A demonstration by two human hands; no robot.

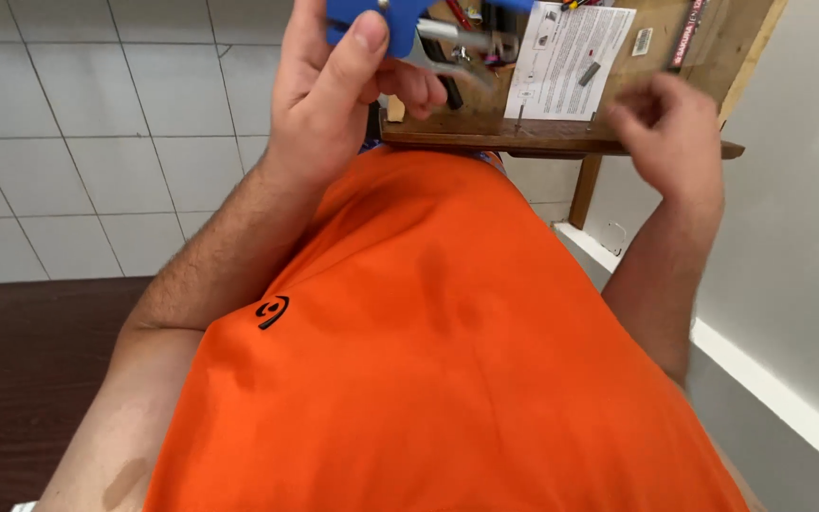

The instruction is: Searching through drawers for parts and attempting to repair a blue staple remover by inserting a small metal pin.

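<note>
On the left there is a white tiled wall (97,142) and under it a dark wooden floor (21,379). The left hand (334,85) is raised at the top of the view and is closed around a blue tool (386,21), with the thumb pressing on its blue handle; the tool sits above the near edge of the bench (485,133), and most of it is cut off by the top of the picture. A metal part (462,43) comes out from the tool toward the right, just above the wood. In the middle, the orange shirt (428,360) fills most of the view. Further right, a white printed sheet (566,57) lies on the bench. The right hand (670,128) is at the right edge of the bench, the fingers curled in; it is blurred, so I cannot tell if it holds something. I think the risk is that the tool slips or closes on a finger, because the left fingers are very near the metal part, and the person cannot see well over the shirt.
</note>
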